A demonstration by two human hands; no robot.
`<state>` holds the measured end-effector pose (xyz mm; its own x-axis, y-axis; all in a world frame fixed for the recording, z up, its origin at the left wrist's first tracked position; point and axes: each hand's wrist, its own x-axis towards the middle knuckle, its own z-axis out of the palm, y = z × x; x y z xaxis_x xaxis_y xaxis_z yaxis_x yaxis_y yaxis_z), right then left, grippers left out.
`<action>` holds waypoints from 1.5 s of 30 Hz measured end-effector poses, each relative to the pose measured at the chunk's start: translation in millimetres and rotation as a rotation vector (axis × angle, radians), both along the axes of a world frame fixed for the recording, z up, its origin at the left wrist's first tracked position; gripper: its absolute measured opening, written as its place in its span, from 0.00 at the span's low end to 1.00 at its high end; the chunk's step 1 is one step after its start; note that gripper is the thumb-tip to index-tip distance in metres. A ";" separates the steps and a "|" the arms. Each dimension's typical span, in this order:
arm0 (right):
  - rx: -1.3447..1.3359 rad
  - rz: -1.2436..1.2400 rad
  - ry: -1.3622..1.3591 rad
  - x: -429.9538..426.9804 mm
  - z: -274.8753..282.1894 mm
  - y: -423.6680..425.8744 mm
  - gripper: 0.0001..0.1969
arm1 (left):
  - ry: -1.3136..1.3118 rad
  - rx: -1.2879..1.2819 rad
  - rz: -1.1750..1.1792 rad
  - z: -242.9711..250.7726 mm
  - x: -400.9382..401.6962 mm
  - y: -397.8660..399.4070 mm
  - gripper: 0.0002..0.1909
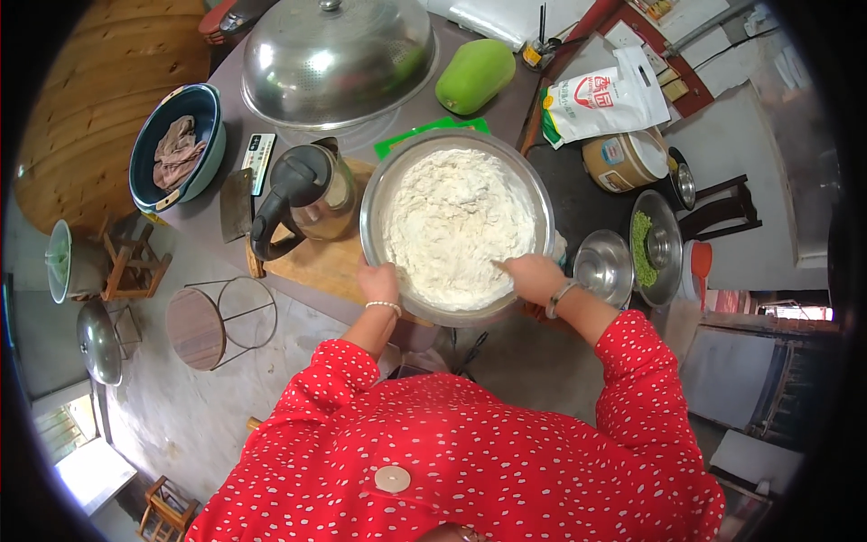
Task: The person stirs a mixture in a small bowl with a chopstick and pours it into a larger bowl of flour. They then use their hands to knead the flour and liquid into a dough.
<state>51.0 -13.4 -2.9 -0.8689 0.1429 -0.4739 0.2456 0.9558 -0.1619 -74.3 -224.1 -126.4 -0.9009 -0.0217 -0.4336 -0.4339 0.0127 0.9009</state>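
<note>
A large stainless steel bowl (372, 203) holds white flour (460, 223) with a rough, lumpy surface. My left hand (379, 281) grips its rim at the near left. At the near right, my right hand (536, 278) is closed over the flour's edge, around what looks like a thin stick-like utensil (500, 265); only a short tip shows. Left of the bowl, a kettle (322, 203) with a dark handle and clear body stands on a wooden cutting board (318, 265). A green packet (433, 129) lies just behind the bowl.
A cleaver (236, 206) lies beside the kettle, near a basin (217, 149) with a cloth. Behind are a domed steamer lid (339, 68) and a green gourd (475, 76). To the right stand a flour bag (603, 98), a metal bowl (603, 267) and a basin of green beans (643, 251).
</note>
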 end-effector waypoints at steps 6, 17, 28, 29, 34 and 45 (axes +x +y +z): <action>-0.097 0.053 0.079 -15.0 -40.1 -41.0 0.12 | 0.003 -0.188 -0.117 6.0 -3.9 -6.2 0.17; 0.183 0.001 0.165 -98.5 -11.4 13.2 0.10 | 0.030 -0.284 -0.127 13.5 -3.0 -5.6 0.14; 0.102 -0.205 -0.044 -5.9 41.6 23.4 0.10 | -0.020 -0.084 -0.157 25.9 -3.1 -6.2 0.18; 0.098 -0.200 -0.044 -5.1 43.7 25.6 0.10 | -0.002 -0.114 -0.161 26.9 -3.7 -7.0 0.18; 0.043 -0.380 0.012 -10.0 34.8 52.3 0.10 | 0.035 -0.263 -0.212 14.5 -6.7 -8.5 0.17; 0.017 -0.550 0.053 -56.3 -25.7 84.5 0.13 | 0.081 -0.196 -0.299 23.1 -9.9 -14.8 0.16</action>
